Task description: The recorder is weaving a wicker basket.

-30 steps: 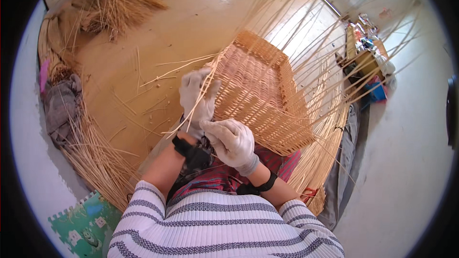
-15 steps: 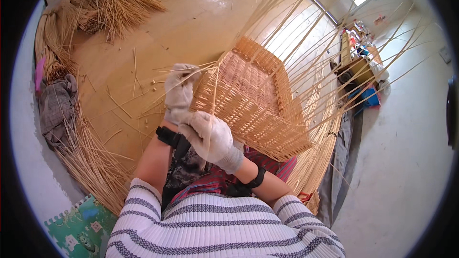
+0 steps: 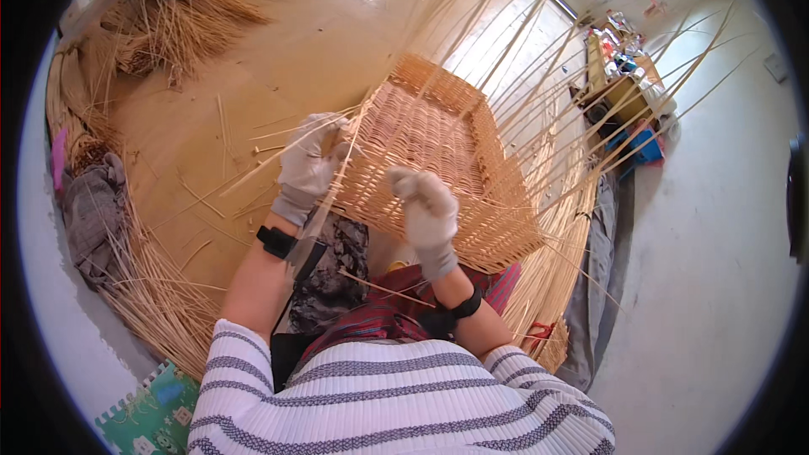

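Observation:
A rectangular wicker basket [image 3: 434, 131] rests tilted over my lap, with long strands [image 3: 539, 59] standing up from its far and right sides. My left hand [image 3: 310, 162], in a white knit glove, grips the basket's left corner, where cut strand ends [image 3: 268, 170] stick out past it. From that corner a loose strand [image 3: 310, 236] hangs down, smeared by motion, beside my left wrist. My right hand [image 3: 430, 215], also gloved, is raised in front of the basket's near wall with its fingers curled in. Whether anything is pinched there is hidden.
Bundles of strands lie along the left wall [image 3: 160, 261], at the upper left [image 3: 185, 21] and to the right of the basket [image 3: 548, 286]. Cut pieces litter the brown floor [image 3: 312, 42]. A grey cloth [image 3: 94, 206] and a cluttered shelf [image 3: 628, 76] stand farther out.
My right hand has moved right and up, away from my left hand, to the basket's near wall. The strand it was at now swings loose. The view has shifted slightly.

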Tool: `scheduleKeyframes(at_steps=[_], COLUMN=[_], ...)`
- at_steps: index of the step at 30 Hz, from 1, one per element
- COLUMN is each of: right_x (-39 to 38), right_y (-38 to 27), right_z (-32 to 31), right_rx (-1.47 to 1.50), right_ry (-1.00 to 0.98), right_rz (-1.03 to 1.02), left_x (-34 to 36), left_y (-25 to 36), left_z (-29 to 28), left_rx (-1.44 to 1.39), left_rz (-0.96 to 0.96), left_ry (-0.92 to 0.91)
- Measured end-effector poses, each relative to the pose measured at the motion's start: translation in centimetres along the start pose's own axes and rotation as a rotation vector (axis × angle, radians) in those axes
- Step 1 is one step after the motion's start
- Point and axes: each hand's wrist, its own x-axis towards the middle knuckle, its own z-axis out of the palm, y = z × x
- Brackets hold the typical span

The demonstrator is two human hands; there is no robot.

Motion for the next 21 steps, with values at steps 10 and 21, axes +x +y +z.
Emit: scheduleKeyframes(at_steps=[10, 21], right_x=[6.8, 2.8], right_y=[-2.6, -4.1], right_z=[-1.1, -4.9], right_rx=[-0.650, -0.743], right_ry=[0.201, -0.049], right_rz=[0.140, 0.205], left_x=[0.7, 0.5], left_y=[1.4, 1.9], left_z=[1.1, 4.3], left_rx=[-0.334, 0.007], left_rz=[-0.513, -0.441], left_ry=[-0.099, 0.167])
